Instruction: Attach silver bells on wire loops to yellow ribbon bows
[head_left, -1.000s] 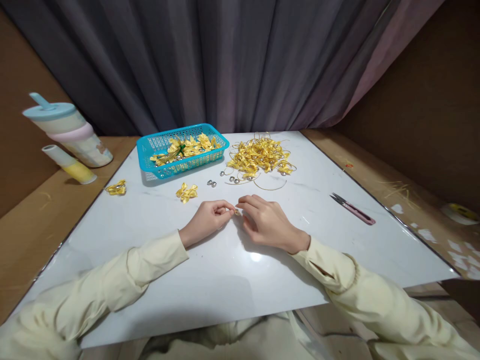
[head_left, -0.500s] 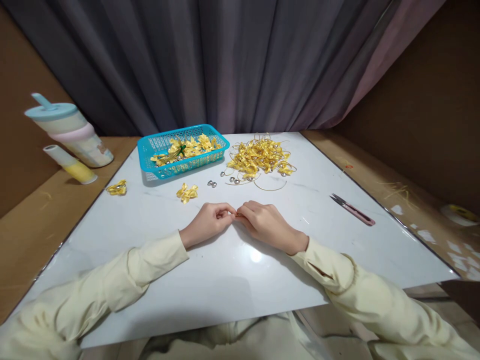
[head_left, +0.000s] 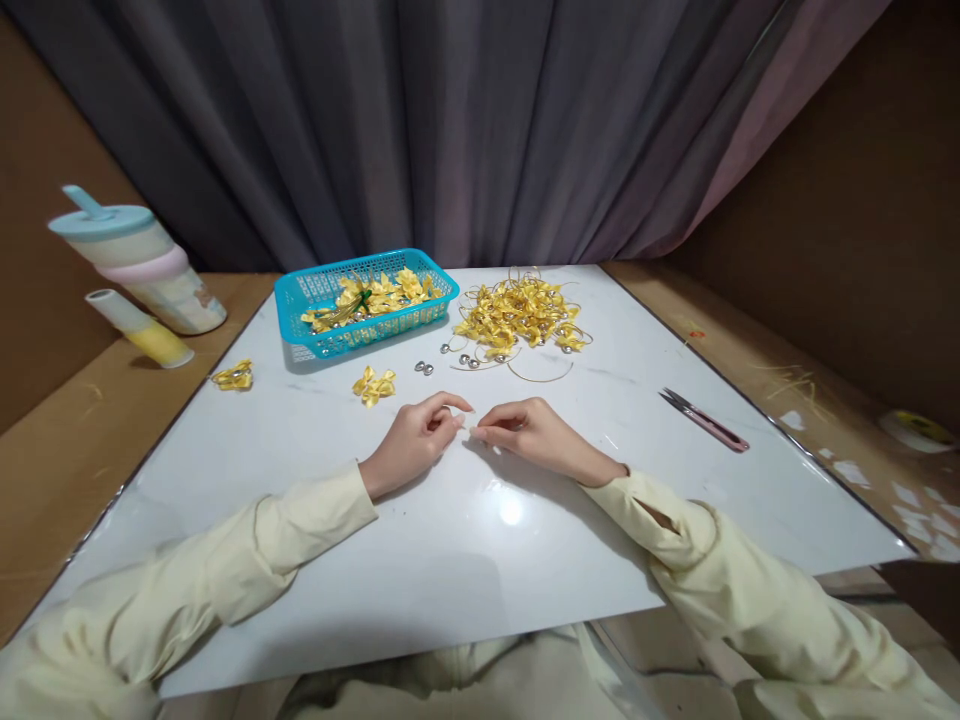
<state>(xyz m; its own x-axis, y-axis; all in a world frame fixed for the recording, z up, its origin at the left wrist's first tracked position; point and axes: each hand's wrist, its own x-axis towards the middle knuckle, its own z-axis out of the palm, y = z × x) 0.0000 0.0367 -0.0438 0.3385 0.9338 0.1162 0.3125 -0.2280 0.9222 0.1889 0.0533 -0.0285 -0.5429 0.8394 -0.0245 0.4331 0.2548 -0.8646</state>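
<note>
My left hand (head_left: pixel 418 440) is over the middle of the white tabletop, its index finger stretched out and slightly apart from the thumb. I see nothing between those two fingertips. Just to its right, my right hand (head_left: pixel 538 436) has its thumb and fingers drawn together in a pinch, and whatever it may hold is too small to make out. The fingertips of both hands nearly meet. Beyond my left hand lies a yellow ribbon flower (head_left: pixel 373 386), with a few small silver beads (head_left: pixel 424 368) to its right.
A blue basket (head_left: pixel 294 312) holds yellow ribbon flowers. Beside it spreads a heap of yellow flowers with cords (head_left: pixel 517 312). Thread snips (head_left: pixel 705 420) lie at right, a folded yellow ribbon piece (head_left: pixel 234 376) at left. A tumbler (head_left: pixel 142 255) and a yellow-wrapped tube (head_left: pixel 141 330) stand far left.
My fingertips have come slightly apart. The left index finger has lifted off its thumb, and my right hand has turned a little, showing its thumb and index finger more plainly.
</note>
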